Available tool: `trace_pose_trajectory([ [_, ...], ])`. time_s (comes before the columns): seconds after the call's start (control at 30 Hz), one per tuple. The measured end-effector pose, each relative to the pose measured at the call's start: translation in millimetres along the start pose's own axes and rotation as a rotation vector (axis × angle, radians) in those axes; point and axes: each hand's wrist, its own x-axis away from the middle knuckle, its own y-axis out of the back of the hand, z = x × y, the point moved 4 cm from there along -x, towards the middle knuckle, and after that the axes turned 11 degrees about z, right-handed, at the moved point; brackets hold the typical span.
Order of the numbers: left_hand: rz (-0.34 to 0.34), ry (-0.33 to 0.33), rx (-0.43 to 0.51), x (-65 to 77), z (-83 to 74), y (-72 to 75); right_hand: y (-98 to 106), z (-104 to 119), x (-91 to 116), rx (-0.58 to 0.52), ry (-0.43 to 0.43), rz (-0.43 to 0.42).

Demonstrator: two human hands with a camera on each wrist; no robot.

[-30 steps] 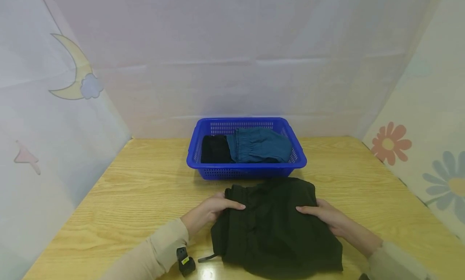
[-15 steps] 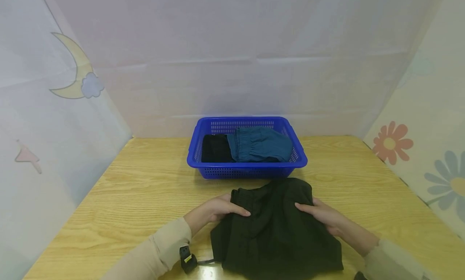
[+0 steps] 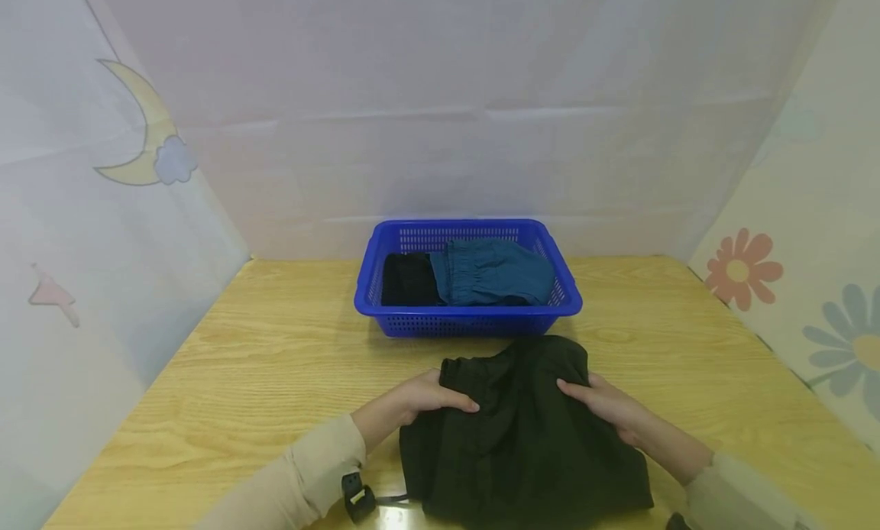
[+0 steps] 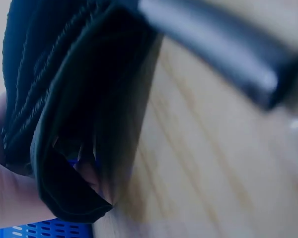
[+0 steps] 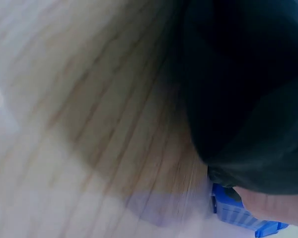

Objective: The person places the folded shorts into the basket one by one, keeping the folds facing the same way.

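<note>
Folded dark green pants (image 3: 529, 446) fill the space between my hands in front of the basket, sagging toward the table's near side. At the upper left of the cloth my left hand (image 3: 422, 396) grips the gathered waistband (image 3: 467, 377), thumb on top and fingers hidden behind. My right hand (image 3: 612, 412) pinches the other side, thumb over the front. In the left wrist view the stitched waistband (image 4: 44, 74) bends open in a loop. The right wrist view shows a rounded fold (image 5: 248, 99) above the table.
Just behind the pants stands a blue plastic basket (image 3: 467, 311). Inside it lie a folded teal garment (image 3: 498, 274) and a folded black one (image 3: 410, 279). A thin dark cord (image 3: 392, 499) pokes out at the lower left. Printed cloth walls (image 3: 440, 171) enclose the wooden table (image 3: 275, 347).
My left hand has moved slightly right with the waistband, and my right hand slightly left, so the cloth between them bunches more. The basket stays put.
</note>
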Motion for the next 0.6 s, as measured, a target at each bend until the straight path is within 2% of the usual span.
trace_pose_trajectory([
  [0.13, -0.034, -0.016, 0.088, -0.2, 2.5, 1.3, -2.4, -1.5, -1.0, -0.103, 0.020, 0.051],
  [0.3, -0.030, 0.026, 0.209, -0.9, 6.7, -2.2, -6.1, -5.6, -4.8, -0.241, 0.038, 0.136],
  [0.47, 0.031, 0.053, 0.268, -0.4, 5.7, -9.9, -9.1, -4.9, -7.1, -0.269, 0.070, 0.189],
  [0.6, 0.048, 0.057, 0.269, -1.2, 6.5, -11.5, -10.0, -5.6, -7.4, -0.223, 0.091, 0.154],
])
